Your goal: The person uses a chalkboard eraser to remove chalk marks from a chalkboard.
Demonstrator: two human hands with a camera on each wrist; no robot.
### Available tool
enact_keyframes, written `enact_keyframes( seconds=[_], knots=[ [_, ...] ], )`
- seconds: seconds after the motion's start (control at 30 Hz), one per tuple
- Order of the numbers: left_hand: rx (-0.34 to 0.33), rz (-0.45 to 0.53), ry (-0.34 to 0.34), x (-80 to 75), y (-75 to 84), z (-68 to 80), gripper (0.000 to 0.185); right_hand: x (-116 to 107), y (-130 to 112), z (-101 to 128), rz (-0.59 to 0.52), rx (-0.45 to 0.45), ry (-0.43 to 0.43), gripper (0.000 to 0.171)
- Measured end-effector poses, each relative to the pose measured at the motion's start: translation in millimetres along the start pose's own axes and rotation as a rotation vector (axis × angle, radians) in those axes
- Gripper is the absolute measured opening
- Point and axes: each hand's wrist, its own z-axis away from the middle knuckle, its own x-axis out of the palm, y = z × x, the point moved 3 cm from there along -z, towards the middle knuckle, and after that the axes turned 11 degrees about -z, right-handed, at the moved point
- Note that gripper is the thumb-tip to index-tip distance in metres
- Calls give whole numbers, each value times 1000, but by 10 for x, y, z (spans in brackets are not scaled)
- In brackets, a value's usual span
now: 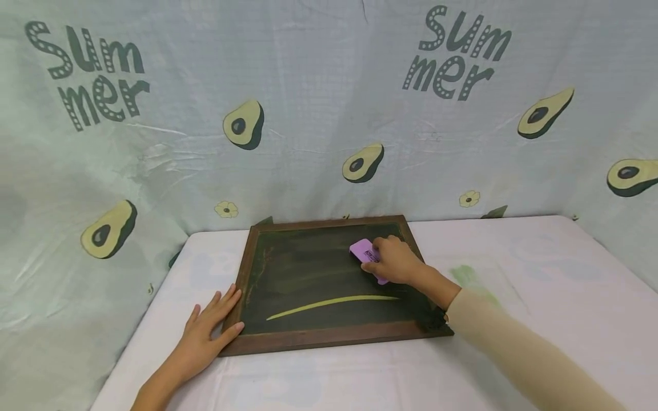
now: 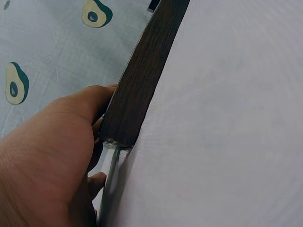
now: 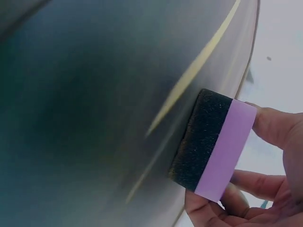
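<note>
A dark chalkboard (image 1: 308, 279) in a brown wooden frame (image 1: 329, 338) lies flat on the white table (image 1: 514, 268). One yellow chalk line (image 1: 329, 301) curves across its lower half. My right hand (image 1: 393, 260) grips a purple eraser (image 1: 366, 254) with a black sponge face (image 3: 196, 139), held against the board's upper right area. In the right wrist view the fingers (image 3: 277, 127) curl round the eraser's purple back (image 3: 225, 149). My left hand (image 1: 208, 331) lies flat with straight fingers on the frame's lower left corner (image 2: 128, 101), thumb on the wood.
A pale cloth backdrop (image 1: 329, 114) printed with avocados and "Summer" hangs behind and to the left of the table. A faint green smear (image 1: 470, 277) marks the table right of the board. My right sleeve (image 1: 514, 354) crosses the front right.
</note>
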Motion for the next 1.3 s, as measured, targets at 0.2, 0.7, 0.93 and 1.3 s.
enact_keyframes(
  seconds=[0.2, 0.7, 0.93, 1.3],
  knots=[
    [4, 0, 0, 12, -9, -18, 64, 179, -245, -135, -27, -34, -11, 44],
    [-2, -8, 14, -14, -27, -1, 64, 566, -900, -361, -30, -119, -105, 37],
    [2, -13, 23, -7, -51, 15, 64, 753, -1185, -448, 18, -147, -156, 42],
    [28, -22, 52, 28, -47, 3, 63, 904, -1507, -641, 31, -99, -197, 38]
  ],
)
